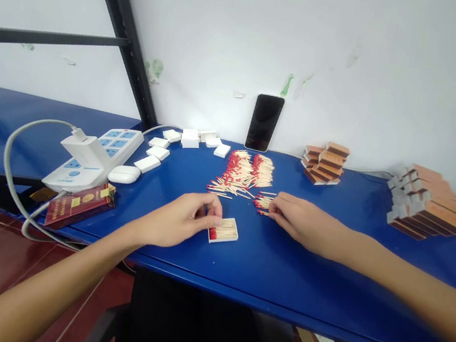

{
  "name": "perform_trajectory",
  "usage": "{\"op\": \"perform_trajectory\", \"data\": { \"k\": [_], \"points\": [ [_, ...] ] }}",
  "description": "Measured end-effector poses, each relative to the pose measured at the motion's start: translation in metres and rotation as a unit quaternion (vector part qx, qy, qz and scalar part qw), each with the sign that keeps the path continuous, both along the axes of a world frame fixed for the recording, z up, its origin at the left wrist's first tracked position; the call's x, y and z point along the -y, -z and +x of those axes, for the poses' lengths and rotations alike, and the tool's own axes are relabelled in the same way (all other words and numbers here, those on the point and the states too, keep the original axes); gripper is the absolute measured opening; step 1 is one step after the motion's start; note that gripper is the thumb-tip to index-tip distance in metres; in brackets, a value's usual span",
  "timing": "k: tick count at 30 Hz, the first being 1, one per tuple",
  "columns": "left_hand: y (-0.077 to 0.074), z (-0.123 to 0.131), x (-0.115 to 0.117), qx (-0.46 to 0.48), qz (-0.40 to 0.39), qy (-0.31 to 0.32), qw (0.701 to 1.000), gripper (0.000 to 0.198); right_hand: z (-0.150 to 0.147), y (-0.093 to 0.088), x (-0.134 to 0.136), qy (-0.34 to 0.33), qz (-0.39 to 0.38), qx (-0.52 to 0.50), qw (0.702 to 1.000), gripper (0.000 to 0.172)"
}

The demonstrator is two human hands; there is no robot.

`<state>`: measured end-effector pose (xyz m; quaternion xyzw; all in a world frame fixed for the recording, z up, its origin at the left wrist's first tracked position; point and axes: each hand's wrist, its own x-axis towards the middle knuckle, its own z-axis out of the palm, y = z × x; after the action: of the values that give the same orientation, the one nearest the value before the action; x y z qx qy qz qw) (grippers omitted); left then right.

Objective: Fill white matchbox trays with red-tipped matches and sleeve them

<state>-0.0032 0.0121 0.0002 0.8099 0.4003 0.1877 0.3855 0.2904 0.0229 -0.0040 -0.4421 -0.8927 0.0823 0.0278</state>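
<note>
My left hand (186, 219) rests on the blue table (281, 270) with its fingers curled against the left end of a small white matchbox tray (224, 230) that holds red-tipped matches. My right hand (301, 222) lies palm down to the right, its fingertips pinched on a small bunch of matches (264, 202). A larger heap of loose matches (245, 173) lies just beyond both hands.
Several empty white trays (185, 142) sit at the back left beside a power strip (93, 156), a white earbud case (123, 174) and a red packet (80, 203). A phone (264, 122) leans on the wall. Matchbox sleeves are stacked at the back (324, 162) and far right (429, 204).
</note>
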Motion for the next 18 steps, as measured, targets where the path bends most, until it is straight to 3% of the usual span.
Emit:
{"op": "perform_trajectory", "data": {
  "k": [2, 5, 8, 13, 18],
  "points": [
    [-0.002, -0.006, -0.011, -0.002, 0.034, -0.011, 0.999, 0.028, -0.003, -0.004, 0.002, -0.010, -0.020, 0.010, 1.000, 0.025],
    [0.000, -0.012, -0.029, -0.058, 0.149, -0.043, 0.986, 0.025, -0.008, -0.010, 0.005, -0.020, -0.031, 0.012, 0.999, 0.024],
    [0.006, -0.011, -0.041, -0.134, 0.228, -0.032, 0.964, 0.024, -0.014, -0.017, 0.005, -0.035, -0.052, -0.027, 0.998, 0.023],
    [0.014, -0.004, -0.042, -0.212, 0.280, -0.035, 0.936, 0.028, -0.029, -0.026, 0.007, -0.083, -0.081, -0.105, 0.988, 0.025],
    [0.013, 0.000, -0.039, -0.239, 0.311, -0.029, 0.920, 0.023, -0.051, -0.034, 0.014, -0.126, -0.045, -0.089, 0.987, 0.016]
  ]
}}
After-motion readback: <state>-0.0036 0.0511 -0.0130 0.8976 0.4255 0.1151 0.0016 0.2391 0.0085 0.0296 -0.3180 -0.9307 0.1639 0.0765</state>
